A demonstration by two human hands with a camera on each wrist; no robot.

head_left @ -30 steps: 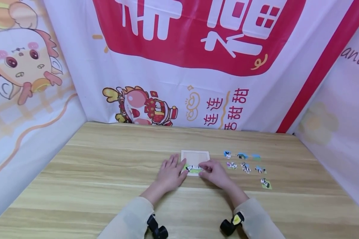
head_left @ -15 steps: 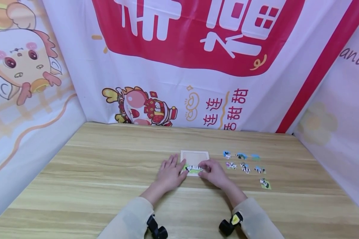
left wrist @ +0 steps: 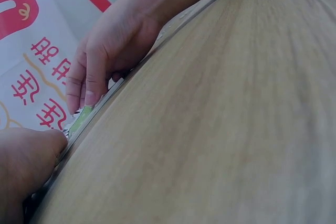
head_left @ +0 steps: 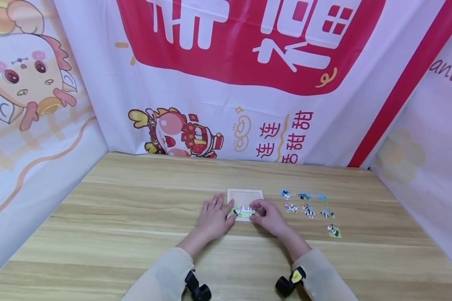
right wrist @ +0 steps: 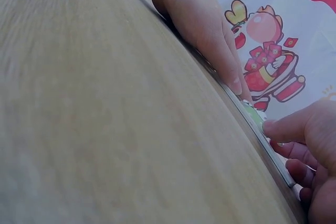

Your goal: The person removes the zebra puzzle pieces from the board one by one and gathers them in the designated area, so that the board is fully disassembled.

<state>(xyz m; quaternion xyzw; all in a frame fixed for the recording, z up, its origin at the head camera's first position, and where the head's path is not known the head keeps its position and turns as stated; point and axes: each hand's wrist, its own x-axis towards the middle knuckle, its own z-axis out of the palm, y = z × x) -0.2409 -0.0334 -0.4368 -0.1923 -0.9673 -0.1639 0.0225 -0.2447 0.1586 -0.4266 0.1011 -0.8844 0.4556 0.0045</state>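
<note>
In the head view a small puzzle frame with a pale wooden base lies on the table, a green strip of zebra puzzle pieces along its near side. My left hand rests spread beside the frame, thumb and index fingertip at its left edge. At the frame's right side, my right hand has thumb and curled fingers pinching at the right end of the strip; the fingers partly cover the piece there. The right wrist view shows the right thumb against the green piece, close over the frame's edge.
Several loose puzzle pieces lie in rows to the right of the frame, one panda piece nearer to me. The wooden table ends at printed cloth walls at the back and sides.
Both hands stay in nearly the same place at the frame. The right fingers shift very slightly at the end of the zebra strip; the loose pieces have not moved.
</note>
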